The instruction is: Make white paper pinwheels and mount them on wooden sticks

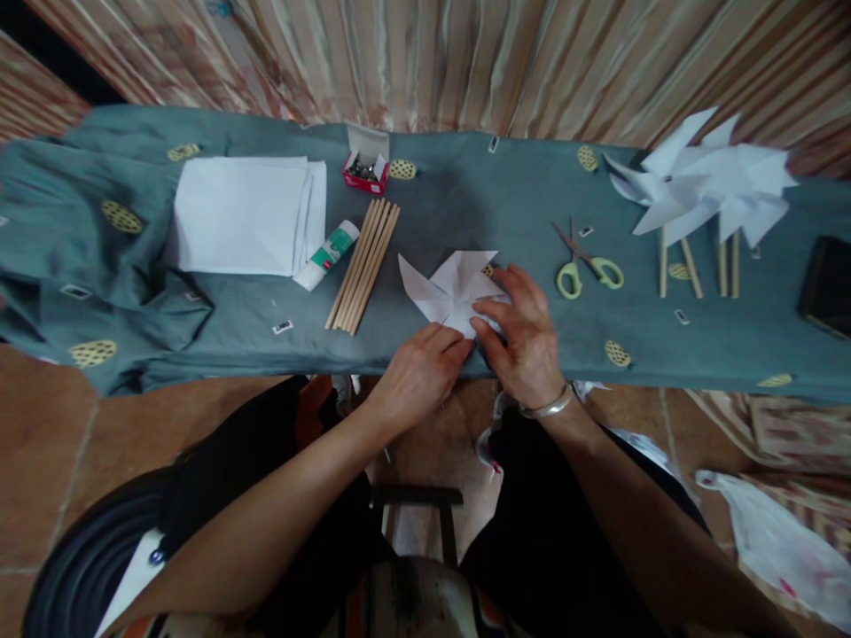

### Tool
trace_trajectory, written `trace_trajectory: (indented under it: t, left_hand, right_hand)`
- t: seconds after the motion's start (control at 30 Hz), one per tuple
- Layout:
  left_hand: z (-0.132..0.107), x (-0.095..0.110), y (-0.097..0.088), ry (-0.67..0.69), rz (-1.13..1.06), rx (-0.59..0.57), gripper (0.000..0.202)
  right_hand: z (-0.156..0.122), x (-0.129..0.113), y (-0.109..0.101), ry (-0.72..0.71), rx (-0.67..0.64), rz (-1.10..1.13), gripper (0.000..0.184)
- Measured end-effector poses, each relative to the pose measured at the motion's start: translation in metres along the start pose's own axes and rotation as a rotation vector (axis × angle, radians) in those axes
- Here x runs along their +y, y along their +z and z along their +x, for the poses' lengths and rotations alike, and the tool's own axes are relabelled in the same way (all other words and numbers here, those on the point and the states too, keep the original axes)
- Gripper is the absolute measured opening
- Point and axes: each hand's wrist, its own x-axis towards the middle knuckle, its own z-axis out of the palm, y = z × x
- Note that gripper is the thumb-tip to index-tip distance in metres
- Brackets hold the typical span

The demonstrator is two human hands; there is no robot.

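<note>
The left hand (420, 372) touches the near side of a white paper pinwheel (457, 285) at the front edge of the table (465, 199), and the right hand (530, 344) rests curved fingers on its right side; I cannot tell whether either grips it. Sticks (363, 268) lie left of the pinwheel, scissors (582, 255) right of it, and an open red box (364, 184) beyond it, leftward.
</note>
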Motion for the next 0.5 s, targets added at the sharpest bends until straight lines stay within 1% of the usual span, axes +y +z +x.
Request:
trace_trajectory:
  t: [0.33, 0.5]
  left_hand:
    - [0.0000, -0.0001, 0.0004, 0.004, 0.002, 0.009, 0.021]
    - [0.0007, 0.0008, -0.0008, -0.001, 0.004, -0.019, 0.020]
  right_hand:
    - [-0.0069, -0.0019, 0.0022, 0.012, -0.052, -0.026, 0.024]
    - [-0.0072, -0.0017, 0.0032, 0.009, -0.050, -0.030, 0.024]
